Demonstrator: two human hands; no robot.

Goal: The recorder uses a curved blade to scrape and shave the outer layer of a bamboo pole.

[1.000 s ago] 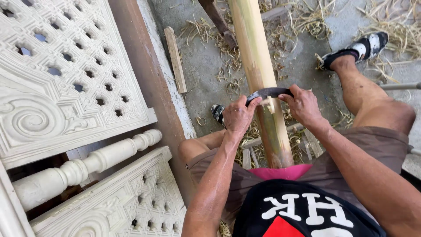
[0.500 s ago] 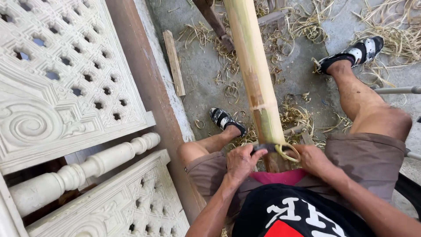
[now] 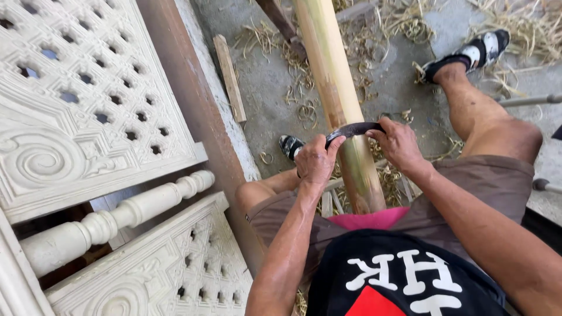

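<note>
Across the bamboo pole (image 3: 342, 117), which runs from between the seated person's knees up and away over the ground, a dark curved blade (image 3: 355, 128) is laid crosswise and gripped at both ends. The left hand (image 3: 315, 161) is closed in a fist round the blade's near-left end, thumb pressed on top; the right hand (image 3: 397, 142) is curled round the other end, fingers wrapped under it. Half a second ago the blade was drawn in close to the lap, with a pale curl of shaving lifted at its edge; it is now set higher up the pole again, much where it was held a second ago, so a pulling stroke appears to have been finished and the blade carried back for another. The stretch of pole under the hands looks smooth and yellow-green, which suggests that the outer skin is being pared off pass by pass. Thin curled shavings (image 3: 304, 108) are scattered on the grey concrete ground (image 3: 269, 88), with a short flat wooden strip (image 3: 229, 76) lying beside them. To the left, a rusty brown post (image 3: 193, 111) is seen, and beyond it pale carved lattice panels (image 3: 82, 88) and a turned baluster (image 3: 117, 219). Sandalled feet (image 3: 468, 52) are planted on either side of the pole.
</note>
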